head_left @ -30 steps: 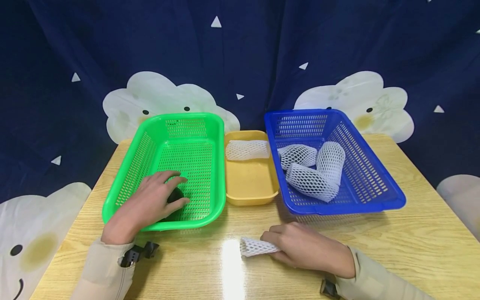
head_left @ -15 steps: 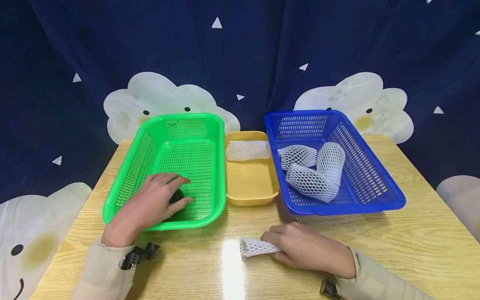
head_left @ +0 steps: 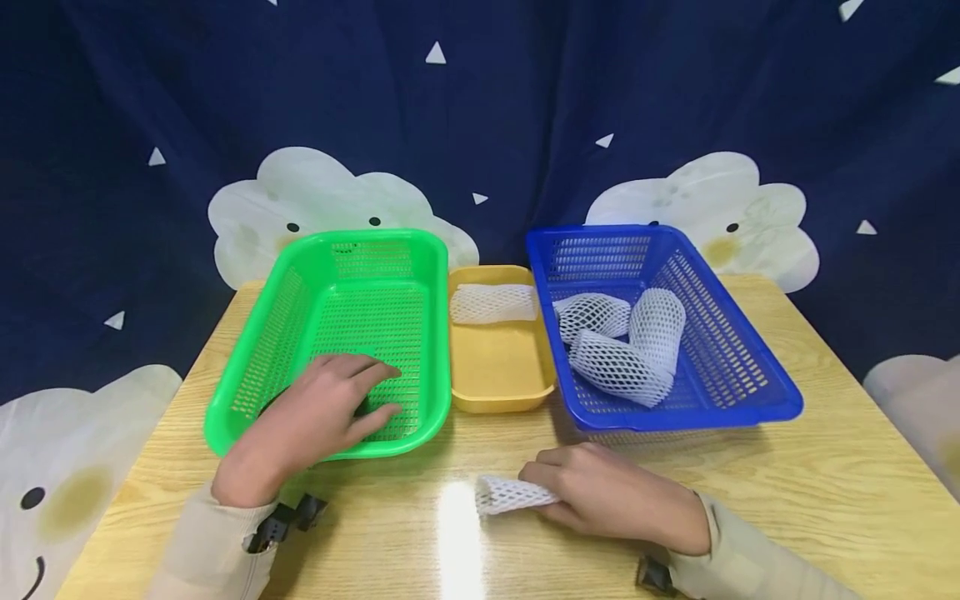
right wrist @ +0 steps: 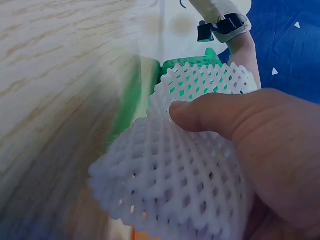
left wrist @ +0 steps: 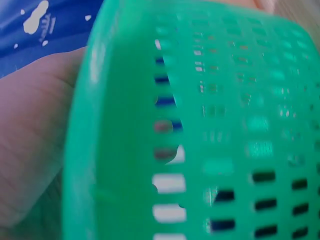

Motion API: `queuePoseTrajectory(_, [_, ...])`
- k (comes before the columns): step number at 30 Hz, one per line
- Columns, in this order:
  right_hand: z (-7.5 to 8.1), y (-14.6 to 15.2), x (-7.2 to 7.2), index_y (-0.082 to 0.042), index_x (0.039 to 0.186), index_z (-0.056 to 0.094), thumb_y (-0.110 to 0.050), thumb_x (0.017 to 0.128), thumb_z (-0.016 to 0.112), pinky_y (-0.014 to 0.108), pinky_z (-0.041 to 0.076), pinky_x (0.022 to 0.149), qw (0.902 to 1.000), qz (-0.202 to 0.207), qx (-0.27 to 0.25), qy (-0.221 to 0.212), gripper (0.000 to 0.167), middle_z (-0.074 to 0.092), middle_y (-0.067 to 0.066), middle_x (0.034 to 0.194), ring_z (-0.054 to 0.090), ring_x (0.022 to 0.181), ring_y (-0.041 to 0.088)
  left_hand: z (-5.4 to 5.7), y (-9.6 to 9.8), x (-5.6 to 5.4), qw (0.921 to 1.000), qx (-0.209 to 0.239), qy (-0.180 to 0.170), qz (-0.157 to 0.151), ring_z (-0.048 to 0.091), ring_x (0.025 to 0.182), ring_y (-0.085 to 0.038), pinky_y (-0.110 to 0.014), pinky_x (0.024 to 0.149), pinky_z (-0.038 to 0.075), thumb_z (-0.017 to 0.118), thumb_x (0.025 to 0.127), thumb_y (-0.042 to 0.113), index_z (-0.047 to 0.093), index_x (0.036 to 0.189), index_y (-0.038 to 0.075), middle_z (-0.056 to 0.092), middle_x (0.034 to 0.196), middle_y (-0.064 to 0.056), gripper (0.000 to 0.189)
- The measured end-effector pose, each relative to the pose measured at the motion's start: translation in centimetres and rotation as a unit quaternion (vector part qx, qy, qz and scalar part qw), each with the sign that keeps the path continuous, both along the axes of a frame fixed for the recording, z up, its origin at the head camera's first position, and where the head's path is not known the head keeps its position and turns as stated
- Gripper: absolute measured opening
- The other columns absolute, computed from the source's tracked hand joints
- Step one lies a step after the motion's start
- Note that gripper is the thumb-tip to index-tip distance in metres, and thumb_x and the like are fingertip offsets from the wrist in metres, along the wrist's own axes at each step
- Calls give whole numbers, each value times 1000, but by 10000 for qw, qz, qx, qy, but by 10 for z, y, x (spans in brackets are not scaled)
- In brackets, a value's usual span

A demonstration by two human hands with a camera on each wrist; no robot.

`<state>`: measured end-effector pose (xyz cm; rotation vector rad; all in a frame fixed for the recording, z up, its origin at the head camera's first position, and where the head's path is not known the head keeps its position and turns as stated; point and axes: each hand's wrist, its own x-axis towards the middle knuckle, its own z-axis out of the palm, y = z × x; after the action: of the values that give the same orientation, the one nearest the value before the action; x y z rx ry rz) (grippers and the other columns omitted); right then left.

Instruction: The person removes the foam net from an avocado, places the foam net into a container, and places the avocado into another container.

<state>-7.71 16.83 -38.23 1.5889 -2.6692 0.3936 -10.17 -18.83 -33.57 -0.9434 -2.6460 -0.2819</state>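
In the head view my left hand [head_left: 322, 408] reaches over the near rim into the green basket [head_left: 437, 333], index finger and thumb spread apart. A dark patch shows between them, and a dark edge peeks out left of the wrist; I cannot tell what the hand holds. In the left wrist view the basket wall [left wrist: 125, 125] fills most of the picture, with part of the hand [left wrist: 30, 120] beyond its rim. My right hand [head_left: 607, 492] grips a white foam net sleeve [head_left: 510, 496] low over the table. Its thumb [right wrist: 200, 112] presses on the sleeve [right wrist: 170, 175] in the right wrist view.
A yellow tray [head_left: 498, 404] with another foam net sleeve [head_left: 493, 303] stands between the baskets. The blue basket [head_left: 757, 417] at the right contains several foam net sleeves [head_left: 622, 367]. A dark blue curtain [head_left: 487, 100] hangs behind the wooden table [head_left: 375, 533].
My left hand has shifted right and slightly nearer inside the green basket, and its index finger and thumb reach further right. The right hand stays in place with the foam net sleeve.
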Motion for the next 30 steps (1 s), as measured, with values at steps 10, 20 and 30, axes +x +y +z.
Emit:
queuePoseTrajectory(10, [7, 0, 5, -20, 105, 69, -22, 92, 74, 14, 53, 67, 9981, 179, -553, 188, 15, 69, -12, 88, 64, 77, -4, 5, 17, 15, 9987, 139, -284, -410, 73, 105, -20, -42, 92, 60, 73, 96, 35, 74, 119, 11, 76, 113, -2, 33])
queuePoseTrajectory(20, [22, 2, 2, -16, 100, 70, -22, 96, 69, 13, 56, 69, 9770, 298, -1972, 762, 7, 70, -11, 86, 64, 74, -2, 10, 34, 26, 9970, 200, -374, -653, 73, 100, -13, -33, 90, 61, 71, 96, 42, 73, 120, 16, 75, 108, 4, 36])
queuePoseTrajectory(30, [41, 10, -6, -15, 98, 70, -27, 103, 57, 14, 55, 65, 9683, 167, -2238, 1098, 18, 67, -11, 82, 60, 70, -1, 10, 38, 29, 9950, 221, -409, -879, 69, 88, -7, -29, 83, 60, 71, 96, 38, 72, 117, 16, 73, 99, 6, 30])
